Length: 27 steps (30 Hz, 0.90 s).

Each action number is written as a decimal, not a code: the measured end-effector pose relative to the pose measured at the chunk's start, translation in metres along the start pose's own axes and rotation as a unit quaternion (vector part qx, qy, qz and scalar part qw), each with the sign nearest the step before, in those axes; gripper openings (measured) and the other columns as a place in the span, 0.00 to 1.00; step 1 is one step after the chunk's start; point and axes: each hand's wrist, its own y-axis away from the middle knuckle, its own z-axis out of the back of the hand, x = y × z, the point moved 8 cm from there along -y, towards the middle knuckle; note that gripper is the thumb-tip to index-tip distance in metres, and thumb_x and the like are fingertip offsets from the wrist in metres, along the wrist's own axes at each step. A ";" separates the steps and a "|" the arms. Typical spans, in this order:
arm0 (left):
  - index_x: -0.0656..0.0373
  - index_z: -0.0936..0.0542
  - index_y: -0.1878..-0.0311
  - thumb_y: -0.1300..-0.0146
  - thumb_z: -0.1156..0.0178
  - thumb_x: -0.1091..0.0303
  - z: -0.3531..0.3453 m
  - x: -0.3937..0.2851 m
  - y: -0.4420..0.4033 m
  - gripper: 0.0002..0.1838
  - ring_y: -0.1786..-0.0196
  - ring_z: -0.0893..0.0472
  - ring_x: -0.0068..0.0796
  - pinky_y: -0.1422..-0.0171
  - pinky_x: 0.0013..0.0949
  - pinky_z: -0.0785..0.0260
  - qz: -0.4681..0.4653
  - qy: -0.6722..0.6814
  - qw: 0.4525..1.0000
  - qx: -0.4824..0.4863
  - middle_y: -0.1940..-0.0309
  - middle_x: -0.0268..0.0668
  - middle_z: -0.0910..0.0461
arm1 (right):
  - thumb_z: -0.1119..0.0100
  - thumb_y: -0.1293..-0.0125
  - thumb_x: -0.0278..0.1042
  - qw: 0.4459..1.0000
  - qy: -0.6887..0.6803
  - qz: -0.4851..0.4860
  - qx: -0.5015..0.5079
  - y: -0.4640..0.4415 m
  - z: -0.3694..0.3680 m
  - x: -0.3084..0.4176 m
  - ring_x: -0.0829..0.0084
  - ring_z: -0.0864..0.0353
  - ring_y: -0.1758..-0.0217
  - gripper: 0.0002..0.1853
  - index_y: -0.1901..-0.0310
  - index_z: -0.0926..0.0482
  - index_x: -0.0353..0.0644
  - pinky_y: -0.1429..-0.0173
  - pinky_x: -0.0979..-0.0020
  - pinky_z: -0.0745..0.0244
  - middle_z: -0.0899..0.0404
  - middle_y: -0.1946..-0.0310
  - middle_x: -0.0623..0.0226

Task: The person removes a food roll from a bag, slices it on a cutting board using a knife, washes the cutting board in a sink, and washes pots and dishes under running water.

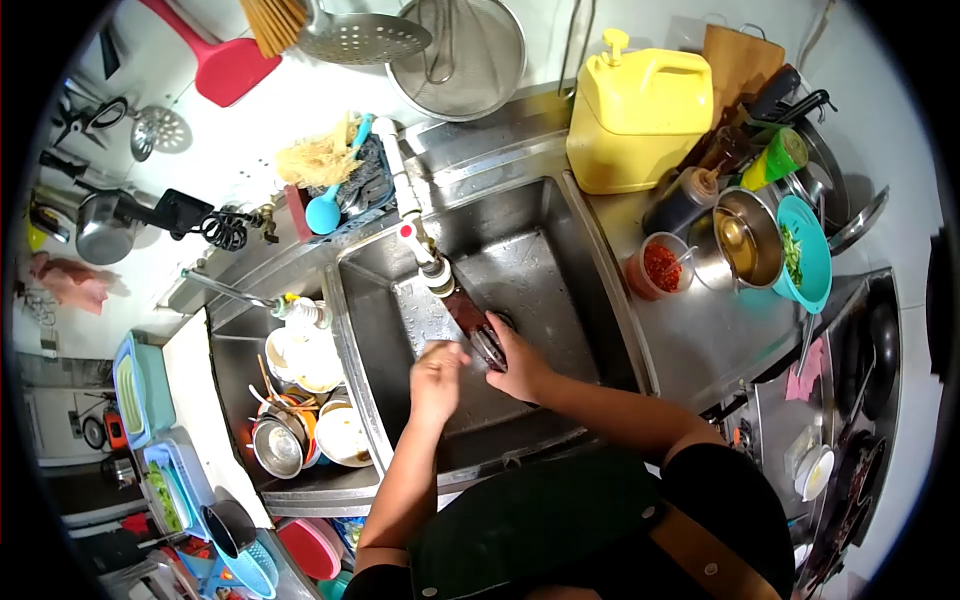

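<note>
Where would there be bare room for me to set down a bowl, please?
Bare steel counter shows between the large sink and the pink cloth. Bottles and bowls pack its far end; dishes crowd the left sink.

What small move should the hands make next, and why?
Probably bring the left hand onto the dark item to steady it: only the right hand appears to hold it, and one end sits by the tap in this view.
</note>
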 end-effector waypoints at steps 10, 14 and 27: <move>0.51 0.25 0.68 0.37 0.62 0.39 -0.064 0.125 -0.121 0.26 0.75 0.28 0.30 0.71 0.35 0.33 0.314 0.621 0.718 -0.009 0.76 0.32 0.25 | 0.43 0.55 0.31 1.000 0.003 -0.007 -0.008 -0.009 -0.012 0.001 0.52 0.32 0.44 0.44 0.34 0.53 0.44 0.45 0.63 0.34 0.37 0.43 0.48; 0.54 0.24 0.67 0.38 0.53 0.49 -0.067 0.134 -0.128 0.18 0.67 0.26 0.31 0.65 0.37 0.32 0.314 0.579 0.745 -0.101 0.72 0.33 0.25 | 0.43 0.54 0.34 0.999 0.017 -0.045 0.002 -0.017 -0.008 -0.004 0.51 0.33 0.44 0.44 0.35 0.54 0.43 0.43 0.60 0.35 0.37 0.43 0.49; 0.56 0.35 0.42 0.36 0.62 0.39 -0.066 0.126 -0.080 0.32 0.48 0.31 0.33 0.43 0.39 0.38 0.223 0.539 0.797 -0.156 0.50 0.38 0.29 | 0.44 0.55 0.31 0.998 -0.034 0.040 -0.040 0.009 0.000 -0.006 0.50 0.29 0.48 0.42 0.35 0.50 0.45 0.47 0.64 0.32 0.32 0.48 0.47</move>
